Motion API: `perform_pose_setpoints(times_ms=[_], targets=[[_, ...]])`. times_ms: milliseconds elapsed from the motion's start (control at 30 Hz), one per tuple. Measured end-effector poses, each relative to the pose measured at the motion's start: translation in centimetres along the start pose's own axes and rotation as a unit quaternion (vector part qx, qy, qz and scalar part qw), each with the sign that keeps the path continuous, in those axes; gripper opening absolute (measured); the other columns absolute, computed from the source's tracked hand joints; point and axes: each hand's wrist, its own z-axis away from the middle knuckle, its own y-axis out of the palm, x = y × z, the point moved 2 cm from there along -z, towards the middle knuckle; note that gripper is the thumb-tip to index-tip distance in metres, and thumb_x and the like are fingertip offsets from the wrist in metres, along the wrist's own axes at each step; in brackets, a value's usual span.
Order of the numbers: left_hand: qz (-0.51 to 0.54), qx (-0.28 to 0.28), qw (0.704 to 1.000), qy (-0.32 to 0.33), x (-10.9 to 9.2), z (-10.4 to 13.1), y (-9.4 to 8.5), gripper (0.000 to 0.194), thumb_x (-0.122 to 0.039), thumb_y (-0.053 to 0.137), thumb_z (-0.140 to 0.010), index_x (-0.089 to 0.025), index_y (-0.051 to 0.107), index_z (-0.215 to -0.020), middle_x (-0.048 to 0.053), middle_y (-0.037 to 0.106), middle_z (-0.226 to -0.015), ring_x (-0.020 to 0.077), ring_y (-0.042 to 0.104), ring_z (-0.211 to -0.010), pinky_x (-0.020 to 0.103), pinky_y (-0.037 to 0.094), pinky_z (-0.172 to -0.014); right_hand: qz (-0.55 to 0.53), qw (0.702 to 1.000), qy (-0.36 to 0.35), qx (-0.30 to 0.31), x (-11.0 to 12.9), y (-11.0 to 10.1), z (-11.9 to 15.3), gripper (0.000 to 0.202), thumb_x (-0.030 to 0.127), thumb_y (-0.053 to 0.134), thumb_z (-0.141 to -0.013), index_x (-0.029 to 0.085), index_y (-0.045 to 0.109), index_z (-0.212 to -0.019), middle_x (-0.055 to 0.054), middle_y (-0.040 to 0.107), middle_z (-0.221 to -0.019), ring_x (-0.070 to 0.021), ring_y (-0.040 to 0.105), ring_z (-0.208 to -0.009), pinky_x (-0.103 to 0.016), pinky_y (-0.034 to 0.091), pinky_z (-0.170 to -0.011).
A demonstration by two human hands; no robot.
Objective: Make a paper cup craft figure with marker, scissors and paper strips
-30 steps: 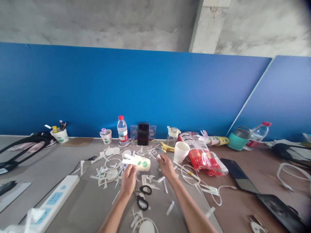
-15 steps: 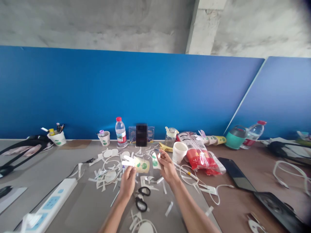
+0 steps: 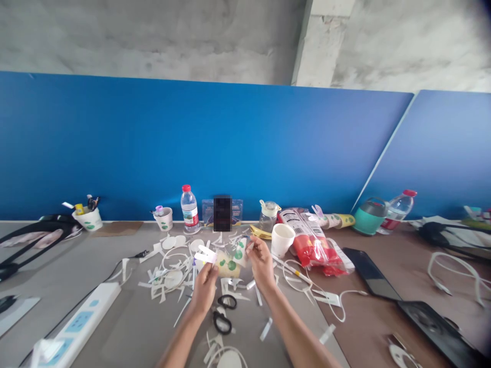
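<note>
My left hand point(image 3: 205, 286) is closed around a pale yellow paper cup point(image 3: 227, 266) with green leaf prints, tilted on its side. White ear-shaped paper strips point(image 3: 206, 254) stick out at its left end. My right hand point(image 3: 262, 260) pinches a white paper piece with green leaves point(image 3: 240, 251) close to the cup's right end; I cannot tell whether the two touch. Black-handled scissors point(image 3: 223, 323) lie on the table below my hands, their blades hard to make out.
White paper scraps point(image 3: 172, 278) surround my hands. Behind stand a water bottle point(image 3: 189, 210), a glass jar point(image 3: 268, 214) and a white paper cup point(image 3: 283, 240). Right are a red plastic package point(image 3: 310, 245) and a dark phone point(image 3: 370, 274); left, a power strip point(image 3: 82, 324).
The leaf-printed paper piece has moved left towards the cup's end and now shows more of its face. The cup has tilted and shifted slightly right. Both hands keep their hold.
</note>
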Motion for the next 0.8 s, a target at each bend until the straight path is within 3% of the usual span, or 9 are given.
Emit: perform_pose_setpoints(times_ms=[233, 367, 433, 500, 600, 700, 800], targets=[[-0.045, -0.062, 0.997, 0.020, 0.1, -0.3, -0.9, 0.043, -0.059, 0.045, -0.078, -0.024, 0.032, -0.057, -0.006, 0.030, -0.053, 0.0130, 0.032, -0.050, 0.026, 0.030, -0.050, 0.176, 0.983, -0.027, -0.046, -1.3, -3.0, -2.1, 0.027, 0.035, 0.051, -0.075, 0.016, 0.068, -0.084, -0.002, 0.059, -0.071, -0.0140, 0.051, -0.059, -0.028, 0.043, -0.059], [-0.061, -0.064, 0.996, 0.028, 0.0, -0.3, -1.0, 0.044, -0.060, 0.043, -0.079, -0.024, 0.030, -0.057, -0.006, 0.029, -0.052, 0.0131, 0.031, -0.049, 0.026, 0.028, -0.049, 0.233, 0.970, -0.053, -0.032, -1.2, -2.8, -1.5, 0.022, 0.024, 0.052, -0.072, 0.016, 0.071, -0.082, -0.007, 0.061, -0.082, -0.0182, 0.056, -0.070, -0.032, 0.047, -0.070], [-0.074, -0.062, 0.995, 0.033, 0.0, -0.3, -1.0, 0.044, -0.059, 0.041, -0.081, -0.024, 0.028, -0.057, -0.006, 0.029, -0.052, 0.0131, 0.031, -0.050, 0.026, 0.028, -0.049, 0.300, 0.947, -0.117, 0.005, -1.0, -2.0, -0.6, 0.032, 0.017, 0.047, -0.076, 0.018, 0.069, -0.099, -0.009, 0.061, -0.094, -0.0200, 0.058, -0.080, -0.033, 0.047, -0.077], [-0.085, -0.058, 0.994, 0.039, 0.1, -0.3, -1.0, 0.042, -0.057, 0.040, -0.082, -0.024, 0.028, -0.058, -0.006, 0.029, -0.052, 0.0131, 0.031, -0.050, 0.026, 0.028, -0.050, 0.382, 0.904, -0.182, 0.063, -0.9, -0.9, 0.5, 0.042, 0.011, 0.041, -0.078, 0.019, 0.064, -0.113, -0.010, 0.060, -0.099, -0.0201, 0.060, -0.083, -0.031, 0.049, -0.076], [-0.094, -0.054, 0.993, 0.046, 0.3, -0.3, -1.0, 0.041, -0.055, 0.039, -0.083, -0.024, 0.029, -0.059, -0.006, 0.029, -0.054, 0.0133, 0.032, -0.051, 0.026, 0.028, -0.051, 0.439, 0.865, -0.212, 0.114, -1.1, 0.4, 1.6, 0.045, 0.003, 0.038, -0.074, 0.018, 0.064, -0.108, -0.010, 0.060, -0.101, -0.0182, 0.063, -0.077, -0.027, 0.050, -0.068], [-0.097, -0.054, 0.993, 0.047, 0.4, -0.4, -1.0, 0.039, -0.054, 0.039, -0.083, -0.024, 0.030, -0.059, -0.006, 0.030, -0.054, 0.0135, 0.033, -0.052, 0.026, 0.029, -0.051, 0.420, 0.869, -0.222, 0.136, -1.3, 0.9, 1.8, 0.043, 0.000, 0.037, -0.070, 0.019, 0.065, -0.097, -0.010, 0.062, -0.107, -0.0179, 0.064, -0.082, -0.026, 0.051, -0.071], [-0.099, -0.054, 0.993, 0.041, 0.5, -0.4, -1.0, 0.039, -0.053, 0.038, -0.083, -0.024, 0.028, -0.059, -0.006, 0.029, -0.054, 0.0134, 0.032, -0.051, 0.026, 0.027, -0.051, 0.377, 0.889, -0.214, 0.144, -1.4, 0.6, 1.4, 0.037, 0.003, 0.037, -0.072, 0.018, 0.064, -0.095, -0.007, 0.065, -0.090, -0.0180, 0.064, -0.081, -0.026, 0.050, -0.072]])
